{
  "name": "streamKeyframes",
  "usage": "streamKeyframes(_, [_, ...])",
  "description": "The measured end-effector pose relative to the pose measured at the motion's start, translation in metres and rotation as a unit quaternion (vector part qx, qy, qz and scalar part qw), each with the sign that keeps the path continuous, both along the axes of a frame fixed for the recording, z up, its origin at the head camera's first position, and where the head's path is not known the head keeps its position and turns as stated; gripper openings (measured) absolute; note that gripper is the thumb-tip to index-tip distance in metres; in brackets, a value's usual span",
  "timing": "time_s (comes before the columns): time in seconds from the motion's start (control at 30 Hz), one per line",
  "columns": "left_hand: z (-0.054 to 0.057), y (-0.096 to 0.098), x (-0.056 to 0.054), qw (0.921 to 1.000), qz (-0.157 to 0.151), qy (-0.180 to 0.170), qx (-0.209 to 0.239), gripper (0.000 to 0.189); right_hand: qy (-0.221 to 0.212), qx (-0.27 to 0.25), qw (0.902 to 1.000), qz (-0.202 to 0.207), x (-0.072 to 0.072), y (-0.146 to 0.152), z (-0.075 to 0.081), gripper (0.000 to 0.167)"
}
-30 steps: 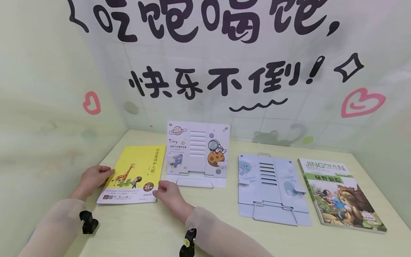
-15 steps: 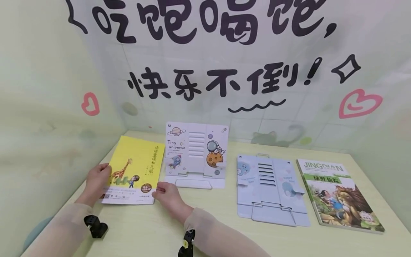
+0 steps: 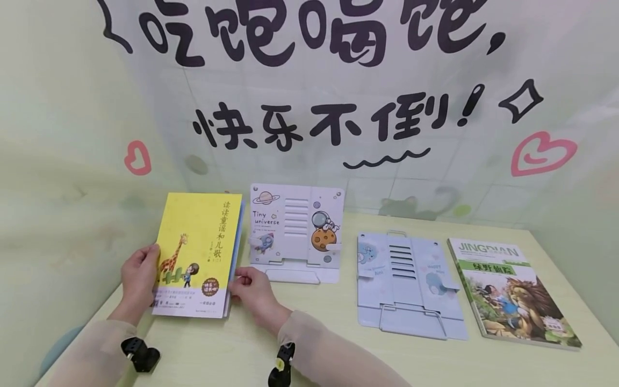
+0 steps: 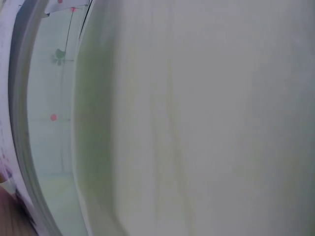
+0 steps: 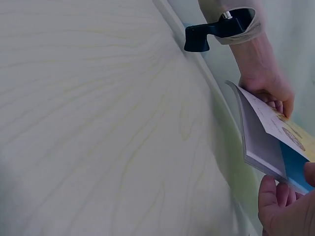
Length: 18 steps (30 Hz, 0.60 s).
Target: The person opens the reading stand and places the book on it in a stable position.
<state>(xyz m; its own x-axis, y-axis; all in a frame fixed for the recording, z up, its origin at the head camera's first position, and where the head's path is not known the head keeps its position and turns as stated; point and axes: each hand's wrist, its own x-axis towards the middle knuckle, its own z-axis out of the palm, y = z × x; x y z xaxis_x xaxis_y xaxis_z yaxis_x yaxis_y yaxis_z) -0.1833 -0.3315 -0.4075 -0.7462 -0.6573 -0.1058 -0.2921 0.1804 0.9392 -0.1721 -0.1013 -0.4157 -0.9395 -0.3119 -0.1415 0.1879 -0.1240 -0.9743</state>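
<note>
A yellow book [image 3: 193, 236] with a giraffe and a child on its cover stands tilted up off the table, left of the white stand. My left hand [image 3: 137, 277] grips its left edge. My right hand [image 3: 253, 290] pinches its lower right edge. In the right wrist view the book's [image 5: 263, 135] front cover gapes a little from the pages, with a blue sheet showing inside. Both hands appear there, my left hand [image 5: 268, 86] beyond the book and my right hand [image 5: 288, 209] on the near edge. The left wrist view catches only the book's edge [image 4: 22, 147] and some skin.
A white "Tiny universe" book stand [image 3: 297, 226] stands upright beside the book. Farther right a light blue book stand [image 3: 411, 285] leans back, with a second book [image 3: 515, 295] lying flat next to it. A printed curtain [image 3: 290, 172] hangs behind the table [image 3: 329, 333].
The yellow book has gone from lying almost flat to tilted up towards me. Its cover has parted slightly at the right edge. My left hand has risen with it; the stands have not moved.
</note>
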Motion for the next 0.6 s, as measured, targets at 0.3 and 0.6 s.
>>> streamKeyframes(0.3, [0.018,0.028,-0.008,0.9948,-0.002,0.094,0.037,0.016,0.054,-0.031,0.9975,-0.034,-0.02,0.02,0.033,0.02])
streamKeyframes(0.6, [0.036,0.063,-0.027,0.9873,-0.031,0.152,0.035,0.014,0.103,-0.011,0.9922,-0.071,-0.034,0.055,0.058,0.02])
